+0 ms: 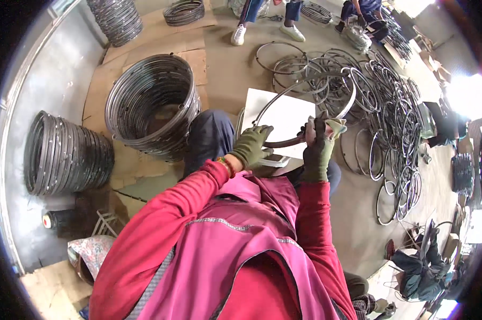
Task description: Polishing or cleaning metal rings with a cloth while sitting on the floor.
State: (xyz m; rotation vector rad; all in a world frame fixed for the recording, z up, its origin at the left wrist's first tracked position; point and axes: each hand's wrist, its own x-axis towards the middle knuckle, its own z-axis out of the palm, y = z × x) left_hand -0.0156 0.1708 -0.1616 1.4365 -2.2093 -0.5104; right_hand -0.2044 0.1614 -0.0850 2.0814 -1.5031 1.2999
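A dark metal hoop (pixel 285 143) is held in front of me above a white board (pixel 275 112), its far side rising toward the loose pile. My left hand (pixel 251 145), in a green glove, closes on the hoop's near left part. My right hand (pixel 318 146), also gloved with some fingertips bare, is closed around the hoop's near right part. A pale crumpled cloth (pixel 335 128) shows at the right fingers, partly hidden. Under the board, a light-coloured support (pixel 275 161) shows between my knees.
On my left stand a wide stack of dark hoops (pixel 151 104) and another leaning stack (pixel 67 154) by the metal wall. Loose hoops (pixel 385 112) lie tangled at the right. Another person's white shoes (pixel 293 33) are ahead; a co-worker (pixel 361 12) sits at the far right.
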